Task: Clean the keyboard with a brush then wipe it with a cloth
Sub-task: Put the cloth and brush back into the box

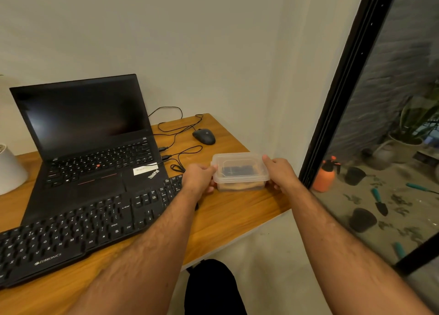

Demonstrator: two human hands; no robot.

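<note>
Clear plastic container (240, 171) gripped both ends: left hand (198, 177), right hand (280, 172).

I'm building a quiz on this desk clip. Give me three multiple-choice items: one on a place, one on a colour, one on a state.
1. Where is the clear plastic container?
A. on the laptop
B. on the desk, right of the external keyboard
C. on the floor

2. What colour is the spray bottle beyond the glass?
A. orange
B. blue
C. white

3. How is the container's lid?
A. off, lying beside it
B. on, with a hand at each end
C. held up by one hand

Answers: 1 B, it sits on the wooden desk past the keyboard. 2 A, its body is orange. 3 B, the lid covers it while the left hand and right hand grip its ends.
</note>
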